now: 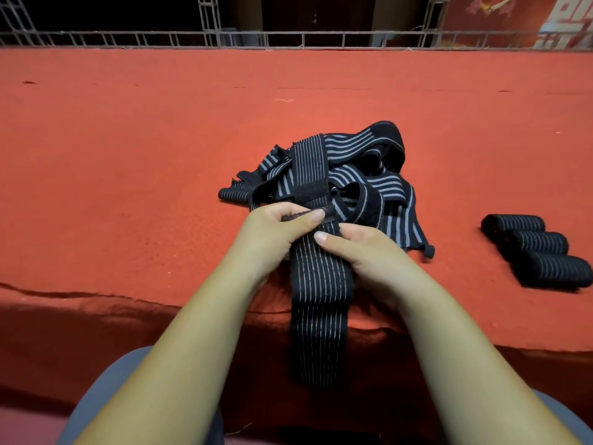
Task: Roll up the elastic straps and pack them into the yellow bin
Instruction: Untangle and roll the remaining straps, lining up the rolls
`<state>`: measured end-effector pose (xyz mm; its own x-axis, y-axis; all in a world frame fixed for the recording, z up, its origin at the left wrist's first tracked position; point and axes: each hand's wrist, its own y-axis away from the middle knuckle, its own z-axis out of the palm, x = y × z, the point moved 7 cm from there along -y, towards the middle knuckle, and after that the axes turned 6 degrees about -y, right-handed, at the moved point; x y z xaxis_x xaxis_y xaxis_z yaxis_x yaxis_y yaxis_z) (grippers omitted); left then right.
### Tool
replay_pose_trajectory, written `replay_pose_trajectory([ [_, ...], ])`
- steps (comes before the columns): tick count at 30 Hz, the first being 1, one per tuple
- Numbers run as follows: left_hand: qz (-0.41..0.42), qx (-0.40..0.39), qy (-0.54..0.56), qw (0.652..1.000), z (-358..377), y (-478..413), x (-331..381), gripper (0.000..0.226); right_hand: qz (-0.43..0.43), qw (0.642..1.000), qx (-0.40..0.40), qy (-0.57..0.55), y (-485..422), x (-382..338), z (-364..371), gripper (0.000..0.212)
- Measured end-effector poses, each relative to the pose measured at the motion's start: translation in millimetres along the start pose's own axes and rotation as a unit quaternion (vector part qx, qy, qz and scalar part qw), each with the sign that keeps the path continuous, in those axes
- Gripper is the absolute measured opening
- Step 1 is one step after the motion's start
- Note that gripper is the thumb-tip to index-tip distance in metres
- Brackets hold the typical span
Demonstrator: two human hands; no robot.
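Starting a roll, we pinch the strap's end (316,220) with our left hand (276,229) and right hand (362,248), both curled round it, at the near edge of the red bench (128,155), beside the tangled pile (346,168). Next, we judge, comes tight turning; no yellow bin shows.

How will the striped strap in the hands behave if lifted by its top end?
Likely floppy: the striped strap drapes limp over the table edge. Probably light, since the left hand and right hand hold it with fingertip pinches. Once rolled it may roll, like the finished rolls at right.
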<state>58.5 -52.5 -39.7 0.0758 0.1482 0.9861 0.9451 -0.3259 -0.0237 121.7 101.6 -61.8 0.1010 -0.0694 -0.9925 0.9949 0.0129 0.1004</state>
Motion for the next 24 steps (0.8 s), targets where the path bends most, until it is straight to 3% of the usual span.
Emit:
replay_pose_trajectory([
  [3, 0.006, 0.084, -0.076, 0.994, -18, -7, 0, 0.025, -0.021, 0.998, 0.057, -0.005, -2, -4, -7, 0.020],
  [6, 0.026, 0.183, -0.166, 0.969, -46, -13, -5, 0.011, -0.025, 0.993, 0.112, 0.014, -1, -7, -17, 0.021],
  [7, 0.026, 0.192, -0.198, 0.961, -52, -15, -8, 0.020, -0.031, 0.991, 0.126, 0.024, 0, -8, -19, 0.023],
  [10, 0.005, 0.158, -0.265, 0.951, -60, -21, -18, 0.047, -0.055, 0.984, 0.167, 0.044, 1, -12, -25, 0.027],
  [13, -0.010, 0.105, -0.303, 0.947, -57, -26, -26, 0.055, -0.067, 0.981, 0.182, 0.023, 1, -13, -27, 0.031],
  [15, -0.003, 0.112, -0.332, 0.937, -59, -26, -27, 0.058, -0.069, 0.980, 0.188, 0.016, 0, -14, -28, 0.032],
  [19, 0.008, 0.186, -0.301, 0.935, -75, -24, -26, 0.055, -0.051, 0.982, 0.183, 0.018, 0, -12, -24, 0.023],
  [24, 0.000, 0.074, -0.231, 0.970, -64, -28, -37, 0.061, -0.040, 0.980, 0.187, 0.055, 0, -10, -19, 0.029],
])
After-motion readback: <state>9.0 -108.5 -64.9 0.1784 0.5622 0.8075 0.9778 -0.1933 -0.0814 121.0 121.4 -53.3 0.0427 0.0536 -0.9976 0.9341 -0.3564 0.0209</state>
